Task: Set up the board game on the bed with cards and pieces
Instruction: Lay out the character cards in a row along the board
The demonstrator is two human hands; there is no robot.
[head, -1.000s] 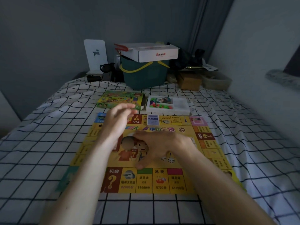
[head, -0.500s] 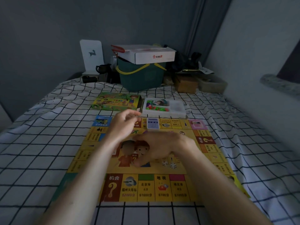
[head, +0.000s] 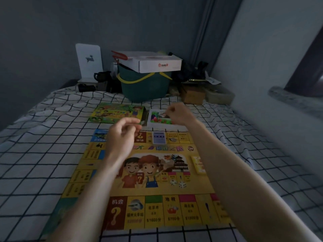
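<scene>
Already unfolded, the game board point(head: 139, 172) lies flat on the checked bed point(head: 43, 154), its near edge towards me. On it sit a blue card deck point(head: 158, 137) at the far row, a yellow card stack point(head: 198, 164) near the right edge, partly behind my right forearm, and two white dice point(head: 178, 183) in the centre artwork. Beyond the board's far edge lie the game box lid point(head: 116, 113) and, just beside it on the right, the white tray point(head: 157, 119) of coloured pieces. My right hand point(head: 178, 113) hovers over this tray with fingers curled; whether it pinches a piece I cannot tell. My left hand point(head: 122, 137) hangs above the board's far left part, fingers loosely curled, thumb near fingertips, with nothing visible in it. By my judgement the setup is partly done: board, both card stacks and dice are placed, whereas the coloured pieces remain in the tray and are not yet set on the board. A green basket point(head: 145, 88) with a white carton point(head: 153, 62) on top stands at the bed's far end
</scene>
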